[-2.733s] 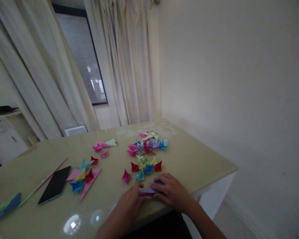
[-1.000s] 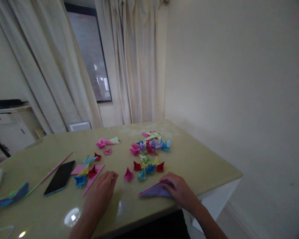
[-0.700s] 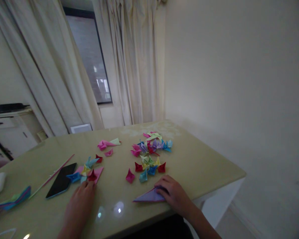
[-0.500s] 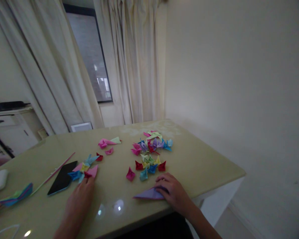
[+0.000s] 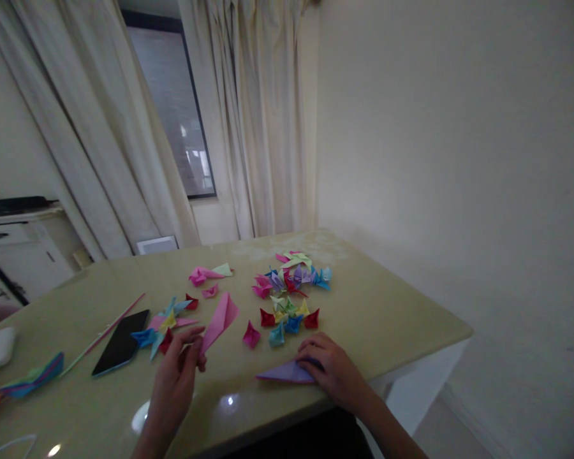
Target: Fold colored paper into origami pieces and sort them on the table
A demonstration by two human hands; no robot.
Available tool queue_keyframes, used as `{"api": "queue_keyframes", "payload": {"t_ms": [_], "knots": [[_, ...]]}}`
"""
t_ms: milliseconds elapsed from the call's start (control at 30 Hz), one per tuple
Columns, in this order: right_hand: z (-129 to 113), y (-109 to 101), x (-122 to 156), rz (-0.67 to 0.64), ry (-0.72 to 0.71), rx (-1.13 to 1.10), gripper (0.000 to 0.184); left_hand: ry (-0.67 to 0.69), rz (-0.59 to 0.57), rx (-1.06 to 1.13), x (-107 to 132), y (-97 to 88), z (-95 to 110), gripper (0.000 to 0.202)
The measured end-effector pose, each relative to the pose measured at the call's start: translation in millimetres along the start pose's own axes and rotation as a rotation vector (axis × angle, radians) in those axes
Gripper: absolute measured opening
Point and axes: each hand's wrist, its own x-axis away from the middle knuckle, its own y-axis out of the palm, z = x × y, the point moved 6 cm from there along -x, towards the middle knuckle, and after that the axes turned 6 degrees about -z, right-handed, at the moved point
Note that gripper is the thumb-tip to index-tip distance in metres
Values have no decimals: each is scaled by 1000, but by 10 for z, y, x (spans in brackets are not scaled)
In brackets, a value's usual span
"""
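The left hand (image 5: 176,373) is nearly closed, with the thumb and the fingers pinching the lower end of a pink, long folded paper piece (image 5: 221,322). This piece points away from the near edge of the surface (image 5: 377,306) and appears to be lifted a little above it. The right hand (image 5: 332,370) is half curled, its thumb and fingers closed on the wide end of a purple, flat, pointed folded paper (image 5: 284,371). That paper lies near the near edge of the surface, with its tip towards the left edge; the covered end cannot be seen.

To hold the pink piece well, the pinch should be light but sure — too much pressure could crush the folds. The right hand should press flat and evenly, so that the purple paper does not slide or open. It is also wise to carry the pink piece clear of the magenta, small folded paper flower (image 5: 251,336), which sits just beside it — and of the red, small folded paper flower (image 5: 165,342) near the left hand's knuckles, as such light things move easily.
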Motion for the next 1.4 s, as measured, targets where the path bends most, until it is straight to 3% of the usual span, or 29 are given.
{"api": "queue_keyframes", "payload": {"t_ms": [167,267,367,467,567,667,833,1000,1067,1233,1400], "knots": [[33,-6,4,27,67,7,17,32,-219,48,181,638,302,37],[50,-40,11,76,81,-26,23,129,-283,0,241,863,480,31],[13,-152,59,206,52,-86,25,292,-249,-163,265,851,616,31],[-75,-284,144,345,6,-206,44,549,-229,-433,344,776,785,43],[-183,-257,153,246,-19,-373,61,858,-286,-601,492,787,982,52],[-233,-215,129,194,-19,-472,45,988,-321,-631,571,836,1089,53],[-188,-243,140,218,-128,-383,23,846,-340,-536,540,943,925,49],[-86,-173,194,55,-117,-99,52,687,-420,-513,513,1092,601,34],[-47,-140,199,9,-94,-9,54,642,-469,-518,504,1134,530,30],[-42,-149,190,56,-107,41,51,582,-554,-506,490,1191,514,33],[-170,-130,162,48,-112,43,46,612,-453,-522,480,1178,601,29]]}}
